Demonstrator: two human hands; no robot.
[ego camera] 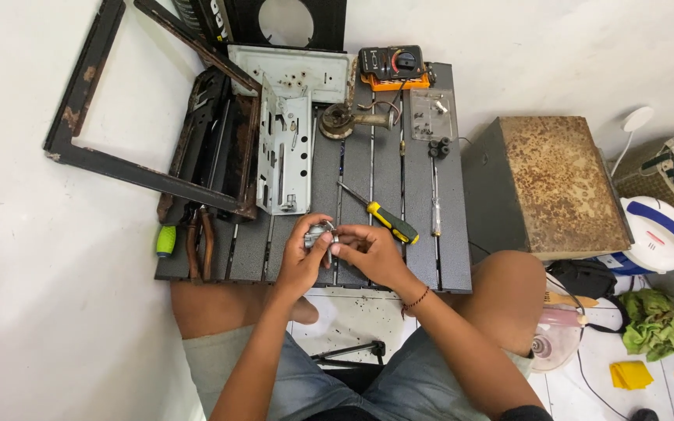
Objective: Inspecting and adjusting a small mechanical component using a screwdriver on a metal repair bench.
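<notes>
My left hand (pixel 303 261) and my right hand (pixel 370 251) meet over the near edge of a dark grey slatted work surface (pixel 450 257). Together they grip a small grey metal part (pixel 320 234), with the fingertips of both hands pinched on it. Just beyond my right hand lies a yellow-and-black screwdriver (pixel 380 214), its tip pointing away to the left. A thin clear-handled screwdriver (pixel 434 204) lies to its right.
A rusty black metal frame (pixel 87 148), a grey perforated bracket (pixel 284 152) and a brass burner (pixel 346 120) lie beyond. A multimeter (pixel 393 66) and clear tray (pixel 431 113) sit at the back. Pliers (pixel 199 242) lie left; a rusty metal box (pixel 559 183) stands right.
</notes>
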